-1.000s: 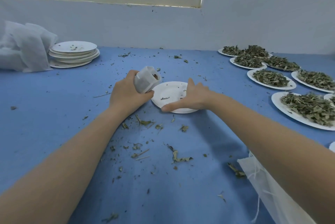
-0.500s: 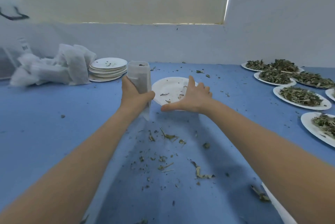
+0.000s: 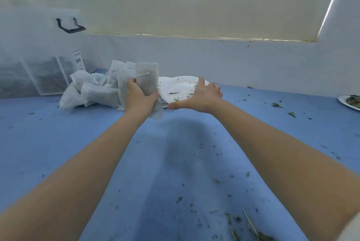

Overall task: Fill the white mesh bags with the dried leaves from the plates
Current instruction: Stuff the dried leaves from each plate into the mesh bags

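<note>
While the left hand [image 3: 139, 97] wraps its grip around a white mesh bag [image 3: 146, 79], the bag stands upright above the blue tabletop [image 3: 81, 143], dark contents showing dimly through the mesh and a loose flap hanging below the fist. Just to its right, the right hand [image 3: 201, 95] carries a nearly bare white plate [image 3: 178, 85], thumb stretched out under the near rim and fingers spread along the right edge; a few scraps of dried leaf [image 3: 173, 93] lie on the plate. Directly behind the held bag, more white plates are partly hidden, so their number cannot be told. Left of the left hand lies a heap of white mesh bags [image 3: 93, 89] resting on the tabletop, and behind the heap stands a clear plastic box [image 3: 37, 69] with a black handle on its lid. Leaf crumbs [image 3: 231, 219] are scattered across the tabletop, thickest near the bottom right. At the far right edge, a plate of dried leaves [image 3: 350, 100] is partly in view.
</note>
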A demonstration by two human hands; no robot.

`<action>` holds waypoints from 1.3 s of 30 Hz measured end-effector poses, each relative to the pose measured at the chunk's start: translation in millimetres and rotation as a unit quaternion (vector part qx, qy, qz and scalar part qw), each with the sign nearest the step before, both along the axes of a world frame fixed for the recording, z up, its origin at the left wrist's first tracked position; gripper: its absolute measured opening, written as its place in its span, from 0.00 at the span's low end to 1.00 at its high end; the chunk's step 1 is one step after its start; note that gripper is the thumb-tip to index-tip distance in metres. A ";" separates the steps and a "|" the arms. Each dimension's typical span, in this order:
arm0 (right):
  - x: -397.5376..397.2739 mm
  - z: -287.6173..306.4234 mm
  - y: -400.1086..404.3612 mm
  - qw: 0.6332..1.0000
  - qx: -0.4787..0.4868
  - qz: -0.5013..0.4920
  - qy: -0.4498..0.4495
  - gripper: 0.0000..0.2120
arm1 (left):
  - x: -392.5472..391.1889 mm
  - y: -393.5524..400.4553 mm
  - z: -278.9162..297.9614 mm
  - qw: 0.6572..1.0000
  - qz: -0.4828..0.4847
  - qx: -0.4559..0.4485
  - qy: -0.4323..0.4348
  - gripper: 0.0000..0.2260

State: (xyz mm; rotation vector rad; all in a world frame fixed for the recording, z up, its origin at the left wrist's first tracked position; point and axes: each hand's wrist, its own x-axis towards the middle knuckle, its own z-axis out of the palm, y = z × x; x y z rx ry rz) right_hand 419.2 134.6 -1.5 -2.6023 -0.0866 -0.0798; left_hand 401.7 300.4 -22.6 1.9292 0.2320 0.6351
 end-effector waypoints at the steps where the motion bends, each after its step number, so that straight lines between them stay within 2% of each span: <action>1: 13.8 -0.1 8.8 1.000 0.006 0.003 0.005 0.65 | 12.7 9.2 -2.0 1.000 0.014 0.018 0.010 0.26; 4: 55.3 -7.7 32.8 0.999 0.030 0.005 0.021 0.65 | 50.3 35.6 -11.9 0.995 0.047 0.080 0.043 0.21; 10: 124.8 -30.0 79.1 0.998 0.060 0.008 0.023 0.64 | 110.5 77.8 -36.4 0.989 0.082 0.109 0.065 0.24; 13: 143.4 -39.6 97.2 0.999 0.025 0.009 0.024 0.64 | 128.6 88.6 -41.0 0.983 0.099 0.139 0.064 0.25; 18: 141.1 -42.6 104.7 0.998 -0.061 0.001 -0.017 0.61 | 133.2 88.5 -42.9 0.971 0.129 0.177 0.095 0.32; 22: 110.7 -35.5 99.9 0.996 -0.073 0.026 -0.031 0.58 | 110.2 69.9 -34.1 0.960 0.146 0.203 0.127 0.39; 24: 90.4 -28.7 94.4 0.997 -0.055 0.027 -0.043 0.54 | 90.1 56.1 -28.3 0.956 0.159 0.208 0.131 0.36; 26: 66.0 -21.6 86.5 0.998 -0.038 0.030 -0.047 0.51 | 66.6 38.1 -22.8 0.960 0.137 0.208 0.127 0.24; 28: 37.9 -15.3 75.3 0.997 -0.029 0.030 -0.058 0.48 | 41.1 17.1 -16.0 0.977 0.092 0.162 0.108 0.17; 31: -6.1 -5.1 50.4 0.997 -0.008 0.016 -0.071 0.43 | 2.5 -15.7 -5.5 0.990 0.027 0.121 0.074 0.14; 35: -62.8 4.4 2.0 0.998 -0.001 -0.024 -0.064 0.39 | -43.3 -68.8 1.6 0.985 -0.067 0.148 0.050 0.13; 39: -116.8 3.8 -59.5 0.996 0.002 -0.072 -0.059 0.34 | -85.4 -131.7 0.8 0.974 -0.157 0.153 0.047 0.16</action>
